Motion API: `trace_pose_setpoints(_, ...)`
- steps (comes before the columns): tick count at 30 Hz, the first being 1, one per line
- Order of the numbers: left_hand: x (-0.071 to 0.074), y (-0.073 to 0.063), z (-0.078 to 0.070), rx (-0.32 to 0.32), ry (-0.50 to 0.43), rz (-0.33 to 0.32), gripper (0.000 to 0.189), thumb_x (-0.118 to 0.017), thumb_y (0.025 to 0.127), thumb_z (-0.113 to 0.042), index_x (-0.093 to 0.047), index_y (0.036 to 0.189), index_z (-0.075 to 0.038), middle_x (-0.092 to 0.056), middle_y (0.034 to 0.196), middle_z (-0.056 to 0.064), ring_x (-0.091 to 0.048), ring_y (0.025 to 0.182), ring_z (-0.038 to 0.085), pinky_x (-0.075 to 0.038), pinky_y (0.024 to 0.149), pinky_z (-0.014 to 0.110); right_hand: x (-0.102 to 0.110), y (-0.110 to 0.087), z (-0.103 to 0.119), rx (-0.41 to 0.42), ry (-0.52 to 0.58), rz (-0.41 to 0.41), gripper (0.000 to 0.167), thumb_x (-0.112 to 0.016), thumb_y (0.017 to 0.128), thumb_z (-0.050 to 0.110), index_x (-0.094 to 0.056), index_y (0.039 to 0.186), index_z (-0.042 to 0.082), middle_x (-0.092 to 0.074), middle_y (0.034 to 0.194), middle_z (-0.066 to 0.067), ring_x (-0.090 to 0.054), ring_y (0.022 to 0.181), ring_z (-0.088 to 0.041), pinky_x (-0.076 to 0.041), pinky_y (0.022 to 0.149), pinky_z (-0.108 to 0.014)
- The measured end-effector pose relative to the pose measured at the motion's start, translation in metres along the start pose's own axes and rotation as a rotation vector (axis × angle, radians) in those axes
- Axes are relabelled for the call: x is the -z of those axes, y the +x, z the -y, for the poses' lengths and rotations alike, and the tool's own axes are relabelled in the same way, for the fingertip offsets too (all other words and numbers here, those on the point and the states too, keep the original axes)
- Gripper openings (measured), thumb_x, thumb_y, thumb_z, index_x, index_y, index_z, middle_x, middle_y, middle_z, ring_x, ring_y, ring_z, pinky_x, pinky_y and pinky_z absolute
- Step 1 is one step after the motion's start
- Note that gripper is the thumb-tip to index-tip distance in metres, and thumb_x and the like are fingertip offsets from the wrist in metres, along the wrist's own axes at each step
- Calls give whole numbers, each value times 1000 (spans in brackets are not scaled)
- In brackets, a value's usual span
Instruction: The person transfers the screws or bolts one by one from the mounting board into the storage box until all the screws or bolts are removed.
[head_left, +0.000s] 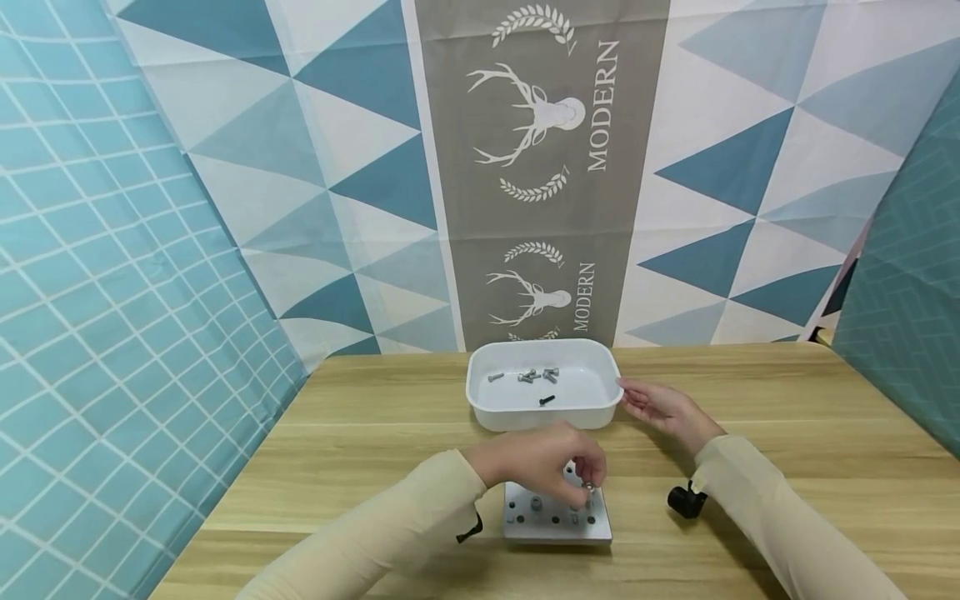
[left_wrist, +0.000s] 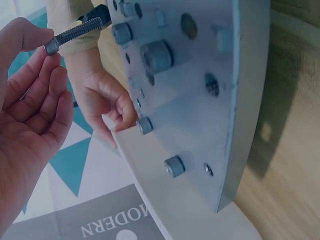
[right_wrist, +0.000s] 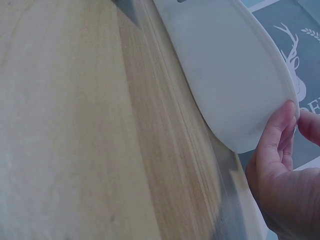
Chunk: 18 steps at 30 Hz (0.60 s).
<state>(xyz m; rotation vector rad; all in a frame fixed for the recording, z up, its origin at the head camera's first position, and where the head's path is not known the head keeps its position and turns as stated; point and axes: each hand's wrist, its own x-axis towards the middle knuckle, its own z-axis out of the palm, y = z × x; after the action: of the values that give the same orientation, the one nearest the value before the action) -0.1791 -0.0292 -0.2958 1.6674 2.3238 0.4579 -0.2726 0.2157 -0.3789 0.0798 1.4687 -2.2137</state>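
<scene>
My left hand [head_left: 551, 460] is above the right part of a metal block [head_left: 557, 532] drilled with several holes. In the left wrist view, its thumb and fingertips pinch a silver socket-head bolt [left_wrist: 77, 34] by the head, the threaded shank pointing away from the hand. Several bolts sit in the block's holes, their heads standing at differing heights, one being a thick bolt [left_wrist: 156, 56]. Behind the block stands a white plastic tray [head_left: 543, 422]. My right hand [head_left: 663, 410] pinches the tray's right rim, with fingers on the outer wall [right_wrist: 274, 137] and the thumb over the rim.
Inside the tray lie several loose silver bolts [head_left: 528, 377] and one black bolt [head_left: 547, 400]. The wooden table [head_left: 360, 425] runs up to a patterned cloth [head_left: 375, 167] at the back. Blue checked cloth [head_left: 90, 275] hangs along the left side.
</scene>
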Motion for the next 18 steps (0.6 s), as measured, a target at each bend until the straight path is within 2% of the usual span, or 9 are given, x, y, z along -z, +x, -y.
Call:
trace_pose_setpoints(4, 4, -2, 0, 27, 16, -17, 11, -69, 78, -9, -66, 89, -10, -67, 85, -2, -62, 81, 7, -41, 72, 1, 0, 0, -1, 8, -4, 13, 25, -49, 98, 8, -67, 81, 13, -69, 81, 6, -64, 76, -1, -54, 74, -14)
trace_pose_setpoints(11, 7, -5, 4, 51, 7, -35, 11, -69, 78, -7, -67, 88, -8, -67, 85, 1, -64, 82, 11, -42, 72, 3, 0, 0, -1, 1, 14, 14, 26, -48, 98, 7, -67, 81, 13, -69, 81, 5, -64, 77, -2, -55, 74, -14)
trace_pose_setpoints(18, 13, -8, 12, 69, 1, -57, 7, -67, 79, -7, -66, 86, -8, -66, 82, 0, -57, 76, 4, -48, 72, 11, -1, 0, -1, 1, 10, 9, 27, -47, 98, 7, -67, 80, 13, -68, 81, 5, -63, 76, -2, -55, 74, -14)
